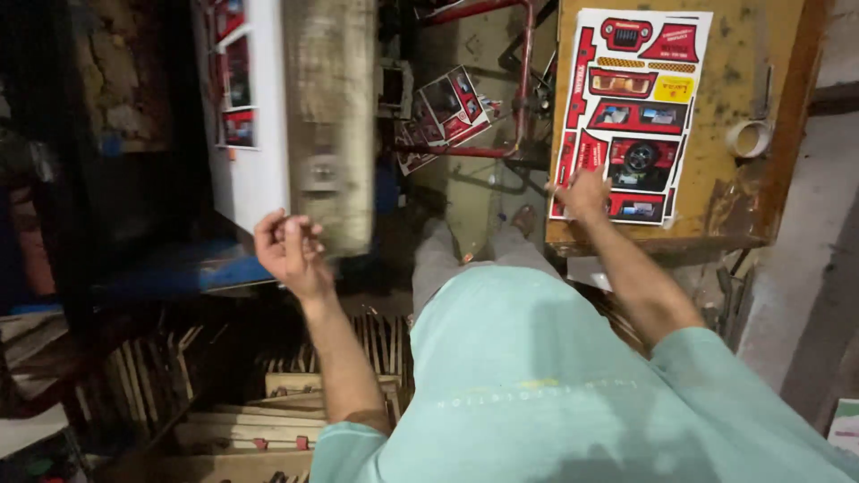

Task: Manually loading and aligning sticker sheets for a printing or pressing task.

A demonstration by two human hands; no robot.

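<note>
Gently peel one sticker off the red sticker sheet (631,112) on the tabletop (761,72) with right hand (583,192) fingers pressed flat, left hand (288,249) curled loose, empty.

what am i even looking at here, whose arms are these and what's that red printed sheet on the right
This is one picture from a camera worn on a person's head, looking straight down. There is no machine: the two bare arms and the pale green shirt belong to that person.

The right hand rests with its fingers on the lower left edge of a sticker sheet, a white sheet printed with red, black and yellow shapes. The sheet lies flat on a worn yellow-brown table. A roll of tape sits on the table to the sheet's right, apart from it.

The left hand is raised in the air with its fingers curled loosely; whether it pinches something small is too blurred to tell. More printed sheets lie lower down near a red metal frame, and wooden pieces are stacked below.
</note>
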